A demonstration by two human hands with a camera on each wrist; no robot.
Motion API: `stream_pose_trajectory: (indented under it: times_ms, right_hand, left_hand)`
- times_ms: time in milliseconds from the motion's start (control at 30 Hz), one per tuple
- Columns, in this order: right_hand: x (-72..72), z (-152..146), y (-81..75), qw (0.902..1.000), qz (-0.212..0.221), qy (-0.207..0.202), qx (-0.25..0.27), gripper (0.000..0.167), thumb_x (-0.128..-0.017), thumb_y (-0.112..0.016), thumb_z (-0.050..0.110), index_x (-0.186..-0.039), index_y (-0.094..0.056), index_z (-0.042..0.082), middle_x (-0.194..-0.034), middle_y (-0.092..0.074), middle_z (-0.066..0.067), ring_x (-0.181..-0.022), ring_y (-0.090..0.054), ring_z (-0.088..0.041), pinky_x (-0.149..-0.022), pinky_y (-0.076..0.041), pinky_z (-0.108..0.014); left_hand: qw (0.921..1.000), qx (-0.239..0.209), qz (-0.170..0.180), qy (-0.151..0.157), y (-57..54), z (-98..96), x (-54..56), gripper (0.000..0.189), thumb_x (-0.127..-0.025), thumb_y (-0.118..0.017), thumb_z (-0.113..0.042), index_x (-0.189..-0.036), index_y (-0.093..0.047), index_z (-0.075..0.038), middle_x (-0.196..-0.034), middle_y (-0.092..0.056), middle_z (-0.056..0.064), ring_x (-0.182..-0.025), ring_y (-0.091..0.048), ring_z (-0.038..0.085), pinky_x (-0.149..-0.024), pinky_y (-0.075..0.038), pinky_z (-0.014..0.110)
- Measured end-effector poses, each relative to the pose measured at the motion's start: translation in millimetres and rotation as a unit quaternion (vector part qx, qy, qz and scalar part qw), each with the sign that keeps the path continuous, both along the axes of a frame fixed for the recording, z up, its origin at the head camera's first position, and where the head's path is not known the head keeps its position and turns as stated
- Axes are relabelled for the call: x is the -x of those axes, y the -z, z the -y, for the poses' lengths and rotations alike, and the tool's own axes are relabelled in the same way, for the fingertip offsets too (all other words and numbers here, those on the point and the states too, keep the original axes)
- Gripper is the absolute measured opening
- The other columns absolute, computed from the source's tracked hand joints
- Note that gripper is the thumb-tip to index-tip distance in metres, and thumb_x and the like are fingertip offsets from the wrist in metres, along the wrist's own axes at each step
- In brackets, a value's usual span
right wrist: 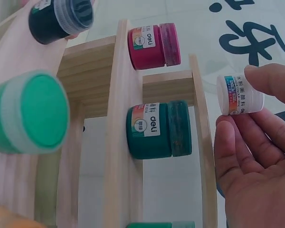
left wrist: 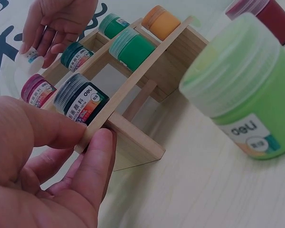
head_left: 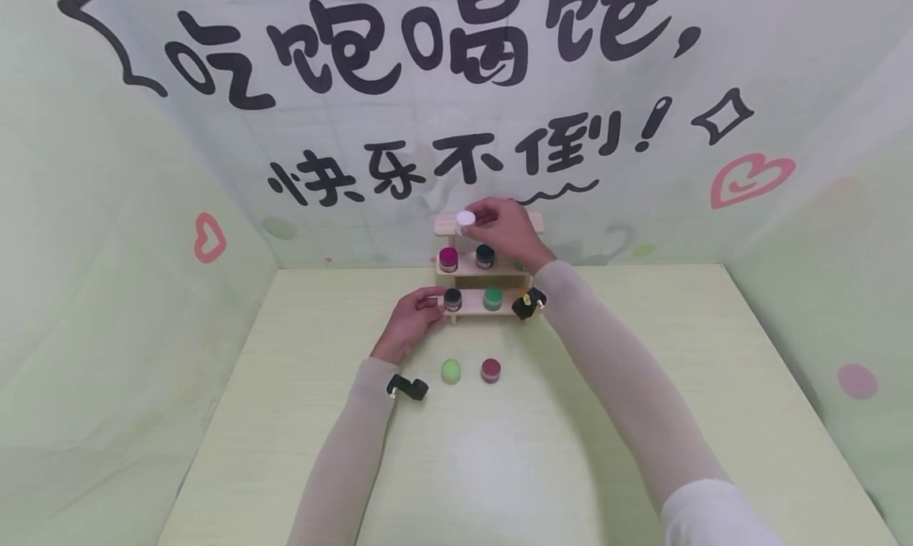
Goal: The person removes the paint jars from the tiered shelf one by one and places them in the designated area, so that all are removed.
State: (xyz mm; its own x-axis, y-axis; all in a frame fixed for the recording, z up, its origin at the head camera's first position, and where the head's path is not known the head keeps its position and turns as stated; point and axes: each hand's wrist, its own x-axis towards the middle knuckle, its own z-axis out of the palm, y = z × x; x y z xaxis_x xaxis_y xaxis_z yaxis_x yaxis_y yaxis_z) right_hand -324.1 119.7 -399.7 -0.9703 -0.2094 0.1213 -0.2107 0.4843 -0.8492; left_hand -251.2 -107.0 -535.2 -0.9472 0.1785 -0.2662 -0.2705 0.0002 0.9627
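We have the white jar up at the left end of the rack's top shelf, pinched between thumb and fingers of the right hand, which reaches in from the right. Key relation: jar sits left of that hand, axis roughly upright, lined up with the jars below; base right at the shelf, can't tell if touching. Right hand is clearly nearer it. Left hand is lower and nearer us, thumb and fingers closed on the left end of the bottom shelf. Pink jar and dark green jar on the middle shelf; light green jar and dark red jar on the counter, near side of the rack.
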Motion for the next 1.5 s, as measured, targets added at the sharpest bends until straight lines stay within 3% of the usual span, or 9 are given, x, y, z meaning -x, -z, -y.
stream_pose_trajectory:
  times_ms: [300,600,867,1100,1400,1500]
  right_hand:
    - [-22.5,-6.5,2.3,0.9998,-0.001,-0.006,0.020,0.035,-0.093,-0.082,0.028,-0.125,-0.073,0.015,-0.117,-0.074,-0.005,-0.112,-0.070,-0.023,-0.105,-0.062,-0.043]
    - [-44.6,-16.4,9.8,0.9994,0.000,-0.016,0.031,0.034,-0.092,-0.083,0.024,-0.123,-0.073,0.014,-0.116,-0.075,-0.004,-0.107,-0.068,-0.021,-0.091,-0.065,-0.037]
    - [-62.0,-24.7,13.7,0.9980,-0.019,-0.045,0.040,0.035,-0.092,-0.083,0.022,-0.124,-0.074,0.010,-0.118,-0.076,-0.008,-0.108,-0.069,-0.023,-0.089,-0.065,-0.034]
    - [-73.6,-32.4,26.7,0.9970,-0.028,-0.051,0.050,0.035,-0.090,-0.084,0.016,-0.122,-0.073,0.007,-0.116,-0.075,-0.011,-0.106,-0.070,-0.024,-0.084,-0.064,-0.025]
    - [-90.9,-40.9,40.3,0.9967,-0.016,-0.054,0.058,0.035,-0.090,-0.084,0.014,-0.124,-0.074,0.008,-0.118,-0.074,-0.009,-0.107,-0.071,-0.025,-0.094,-0.067,-0.035]
    - [-97.4,-45.2,44.3,0.9974,-0.014,-0.050,0.049,0.034,-0.089,-0.085,0.015,-0.122,-0.075,0.010,-0.115,-0.074,-0.007,-0.104,-0.070,-0.024,-0.092,-0.067,-0.033]
  left_hand:
    - [0.9999,0.007,-0.011,0.003,-1.1,0.5,-0.6,0.047,-0.096,-0.062,0.006,-0.141,-0.065,-0.008,-0.127,-0.067,0.020,-0.108,-0.070,0.021,-0.101,-0.065,0.034]
    - [1.0000,0.004,-0.007,0.002,-1.2,0.3,0.0,0.046,-0.096,-0.062,0.006,-0.140,-0.065,-0.008,-0.126,-0.067,0.019,-0.108,-0.069,0.021,-0.102,-0.064,0.035]
    - [1.0000,0.003,-0.006,0.001,-2.7,0.9,-1.6,0.047,-0.096,-0.062,0.007,-0.141,-0.064,-0.007,-0.123,-0.065,0.018,-0.106,-0.068,0.020,-0.102,-0.064,0.035]
    - [1.0000,0.000,-0.009,0.001,-4.2,-0.5,-2.7,0.047,-0.096,-0.063,0.007,-0.141,-0.063,-0.005,-0.122,-0.064,0.017,-0.104,-0.068,0.019,-0.104,-0.063,0.038]
    - [1.0000,0.006,-0.005,-0.002,-2.0,0.2,-3.1,0.048,-0.095,-0.063,0.007,-0.141,-0.065,-0.007,-0.121,-0.065,0.016,-0.103,-0.068,0.018,-0.104,-0.064,0.037]
    - [0.9999,0.008,-0.009,0.000,-2.6,0.2,-3.2,0.047,-0.095,-0.064,0.006,-0.140,-0.065,-0.007,-0.119,-0.065,0.015,-0.103,-0.067,0.018,-0.104,-0.063,0.038]
